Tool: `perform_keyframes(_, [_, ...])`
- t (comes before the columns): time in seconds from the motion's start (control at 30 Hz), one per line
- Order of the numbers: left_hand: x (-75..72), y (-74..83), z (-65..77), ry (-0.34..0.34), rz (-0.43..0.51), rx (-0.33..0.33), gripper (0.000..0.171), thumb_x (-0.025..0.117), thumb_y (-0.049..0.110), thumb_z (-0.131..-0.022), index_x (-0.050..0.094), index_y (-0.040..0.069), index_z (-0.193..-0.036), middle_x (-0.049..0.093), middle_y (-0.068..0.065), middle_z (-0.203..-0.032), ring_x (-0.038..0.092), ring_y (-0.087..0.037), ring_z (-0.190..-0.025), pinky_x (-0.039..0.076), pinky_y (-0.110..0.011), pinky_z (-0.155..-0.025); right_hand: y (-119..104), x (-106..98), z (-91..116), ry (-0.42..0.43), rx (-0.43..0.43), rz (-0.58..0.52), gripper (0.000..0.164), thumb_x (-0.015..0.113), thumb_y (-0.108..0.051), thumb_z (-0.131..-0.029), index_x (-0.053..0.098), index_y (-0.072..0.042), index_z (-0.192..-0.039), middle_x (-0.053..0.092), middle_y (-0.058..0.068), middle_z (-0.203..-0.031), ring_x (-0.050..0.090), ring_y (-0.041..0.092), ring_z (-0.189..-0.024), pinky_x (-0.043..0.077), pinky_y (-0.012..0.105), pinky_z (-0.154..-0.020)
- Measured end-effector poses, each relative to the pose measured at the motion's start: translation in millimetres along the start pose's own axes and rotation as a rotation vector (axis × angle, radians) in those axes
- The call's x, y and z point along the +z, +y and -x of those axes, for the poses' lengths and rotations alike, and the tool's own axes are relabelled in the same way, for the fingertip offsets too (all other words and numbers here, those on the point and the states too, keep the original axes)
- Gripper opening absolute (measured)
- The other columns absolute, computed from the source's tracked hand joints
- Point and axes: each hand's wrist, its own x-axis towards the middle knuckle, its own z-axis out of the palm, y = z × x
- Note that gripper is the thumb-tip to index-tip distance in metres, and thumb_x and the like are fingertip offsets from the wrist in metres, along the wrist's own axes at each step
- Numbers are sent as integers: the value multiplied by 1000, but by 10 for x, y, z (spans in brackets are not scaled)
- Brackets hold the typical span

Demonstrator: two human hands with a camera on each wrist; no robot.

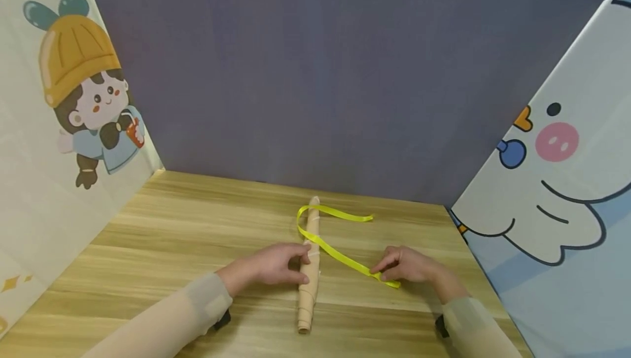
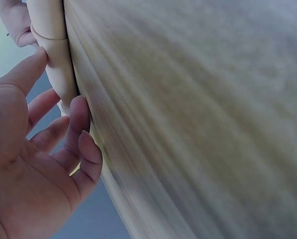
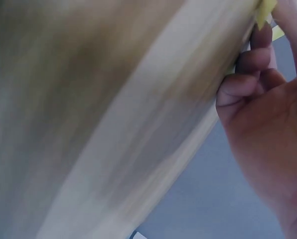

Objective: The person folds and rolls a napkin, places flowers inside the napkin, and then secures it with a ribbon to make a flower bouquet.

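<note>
A slim beige roll of sheet material (image 1: 308, 295), tapering toward its far end, lies lengthwise on the wood-grain table. My left hand (image 1: 274, 264) reaches it from the left, thumb and fingertips touching its side some way apart; the left wrist view shows the same contact on the roll (image 2: 58, 64), the other fingers loosely bent. A bright yellow ribbon (image 1: 345, 260) loops across the roll, passing its left side near the far end. Right of the roll, my right hand (image 1: 409, 264) pinches the ribbon near its near end, a short tail sticking out beyond the fingers.
The table (image 1: 207, 210) meets a dark grey back wall (image 1: 305, 84). Printed panels stand on both sides, a child figure (image 1: 98, 95) on the left and a white bird (image 1: 567, 183) on the right. The ribbon's loose far end lies right of the roll.
</note>
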Motion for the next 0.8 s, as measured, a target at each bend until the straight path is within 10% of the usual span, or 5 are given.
perform_keyframes(0.23, [-1,-12,-12,1,-4,-1,45,83,42,-98,71,14,-132,73,-4,-141,65,-25,-137,50,-47,-119,-72,27,-105,66,-7,4,14,84,-20,-98,89,-17,-111,75,2,-100,61,8,-85,51,24,-75])
perform_keyframes(0.47, [-12,-4,-3,5,-13,14,66,82,42,-99,62,4,-149,75,2,-131,67,-23,-132,51,-46,-119,-353,25,-382,215,-2,-35,15,79,-30,-103,88,-23,-114,81,0,-111,70,12,-91,59,30,-77])
perform_keyframes(0.8, [-10,-20,-14,0,-13,32,35,83,41,-98,70,17,-121,75,6,-119,69,-16,-116,56,-41,-107,-955,111,-1031,326,-92,-138,20,80,-30,-102,86,-20,-119,81,-2,-107,62,14,-84,55,31,-74])
